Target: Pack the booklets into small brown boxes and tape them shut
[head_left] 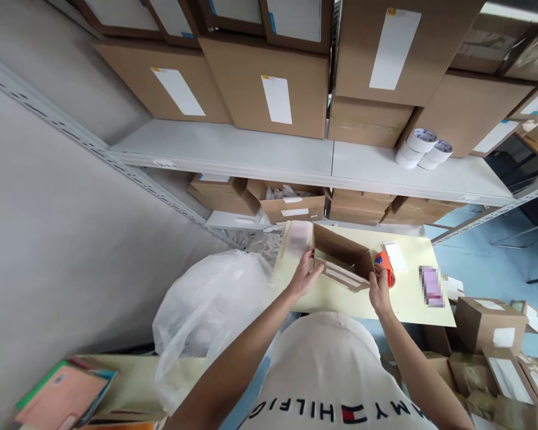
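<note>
An open cardboard box (339, 243) rests on the pale yellow table, its inside facing up and a white label along its near side. My left hand (303, 276) grips the box's left end, with the thumb along the near edge. At the right end, the fingers of my right hand (379, 291) are closed on the box wall. Just beyond that hand lies an orange tape dispenser (384, 263), partly hidden by my fingers. A white card or paper (394, 255) lies behind the dispenser.
The table (412, 304) also bears a blurred purple item (431, 286). A shelf (269, 156) with large cartons and white tape rolls (422, 140) stands behind. A big plastic bag (206, 298) is at left. Cartons (491, 325) crowd the floor at right. Coloured folders (67, 394) lie lower left.
</note>
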Demonstrator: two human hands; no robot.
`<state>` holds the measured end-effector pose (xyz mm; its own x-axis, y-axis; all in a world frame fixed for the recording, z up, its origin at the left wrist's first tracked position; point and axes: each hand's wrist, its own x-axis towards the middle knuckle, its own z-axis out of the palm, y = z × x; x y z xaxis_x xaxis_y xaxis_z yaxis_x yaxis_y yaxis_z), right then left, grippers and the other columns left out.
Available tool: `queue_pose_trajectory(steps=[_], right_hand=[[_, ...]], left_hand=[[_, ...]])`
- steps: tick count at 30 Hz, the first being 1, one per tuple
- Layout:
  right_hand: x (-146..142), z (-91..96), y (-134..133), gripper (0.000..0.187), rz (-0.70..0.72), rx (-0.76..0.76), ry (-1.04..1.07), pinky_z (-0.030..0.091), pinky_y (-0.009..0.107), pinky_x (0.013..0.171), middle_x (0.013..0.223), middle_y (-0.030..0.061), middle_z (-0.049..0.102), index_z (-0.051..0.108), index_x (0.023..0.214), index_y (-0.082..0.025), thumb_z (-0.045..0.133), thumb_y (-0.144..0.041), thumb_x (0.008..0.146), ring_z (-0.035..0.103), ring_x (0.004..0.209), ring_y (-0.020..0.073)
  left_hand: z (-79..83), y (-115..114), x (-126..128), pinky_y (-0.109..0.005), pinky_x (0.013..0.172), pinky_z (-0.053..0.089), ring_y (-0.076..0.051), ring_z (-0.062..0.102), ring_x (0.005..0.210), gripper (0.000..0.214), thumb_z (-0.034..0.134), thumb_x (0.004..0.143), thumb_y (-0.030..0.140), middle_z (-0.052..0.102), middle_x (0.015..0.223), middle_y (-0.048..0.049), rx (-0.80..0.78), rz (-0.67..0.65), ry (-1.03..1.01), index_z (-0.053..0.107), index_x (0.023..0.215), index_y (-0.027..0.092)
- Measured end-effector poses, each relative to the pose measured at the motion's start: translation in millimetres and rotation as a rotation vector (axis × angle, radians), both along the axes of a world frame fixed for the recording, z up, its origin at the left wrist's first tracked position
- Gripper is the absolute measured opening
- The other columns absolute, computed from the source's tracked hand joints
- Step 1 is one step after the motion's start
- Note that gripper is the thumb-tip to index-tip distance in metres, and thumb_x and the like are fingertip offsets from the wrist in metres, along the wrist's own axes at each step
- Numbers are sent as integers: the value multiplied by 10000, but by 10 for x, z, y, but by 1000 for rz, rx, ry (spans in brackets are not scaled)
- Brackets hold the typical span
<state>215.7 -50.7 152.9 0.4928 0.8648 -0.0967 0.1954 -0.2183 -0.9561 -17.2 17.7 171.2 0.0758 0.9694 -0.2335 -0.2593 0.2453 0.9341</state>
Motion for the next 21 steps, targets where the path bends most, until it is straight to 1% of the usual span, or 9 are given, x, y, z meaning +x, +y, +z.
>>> queue_pose_trajectory(steps=[3,5,7,9,11,13,16,19,21], right_hand=[[-1,-9,31,434,62,3,-11,453,434,957,1208,131,578,512,1166,-231,485,-541,862,547,1116,274],[5,-13,46,407,107,6,6,463,425,924,1196,120,581,520,1141,-245,488,-537,859,558,1070,265],[9,-13,63,402,117,-4,30,475,426,895,1187,117,582,520,1126,-250,507,-534,841,569,1027,259],[0,-5,78,399,99,-17,45,481,432,886,1165,118,585,517,1111,-242,512,-525,830,575,998,255],[-17,9,85,403,52,-17,49,480,441,893,1136,122,584,505,1108,-220,497,-512,832,574,982,251],[-31,16,75,421,-30,-11,43,474,444,903,1123,132,568,481,1124,-191,469,-505,843,565,983,249],[-45,-1,20,438,-104,-10,8,466,436,913,1135,142,534,447,1157,-174,433,-505,870,549,998,246],[-56,-34,-52,458,-13,-7,-100,463,464,927,1153,142,528,469,1175,-186,452,-532,875,540,1019,263],[-28,-37,-80,486,101,10,-213,440,507,970,1189,149,528,508,1193,-195,466,-559,875,521,1096,291]], left_hand=[[24,6,61,-347,1038,395,-262,516,1250,498,772,609,54,606,1239,-85,-32,42,52,623,1050,228],[97,161,87,-369,1033,404,-272,522,1252,445,731,675,86,593,1278,-99,-62,130,143,613,1081,226],[214,380,93,-397,1016,421,-292,536,1240,412,685,741,136,562,1341,-131,-92,169,282,599,1137,207],[352,574,86,-401,997,439,-292,576,1189,391,645,759,124,588,1329,-137,-82,85,440,617,1143,192],[490,659,81,-382,971,458,-268,632,1090,391,583,764,78,671,1216,-109,-15,-88,664,651,1128,204],[615,596,80,-364,928,475,-251,669,997,411,516,782,65,730,1082,-89,84,-272,971,671,1131,218],[752,292,79,-347,843,492,-261,691,930,384,494,797,91,752,960,-104,209,-506,1330,696,1108,189],[782,-38,85,-336,816,505,-265,699,935,468,503,785,93,748,969,-123,218,-658,1486,640,1229,146],[731,-151,80,-340,863,509,-264,681,1023,536,495,794,94,721,1106,-138,224,-673,1517,571,1322,131]])
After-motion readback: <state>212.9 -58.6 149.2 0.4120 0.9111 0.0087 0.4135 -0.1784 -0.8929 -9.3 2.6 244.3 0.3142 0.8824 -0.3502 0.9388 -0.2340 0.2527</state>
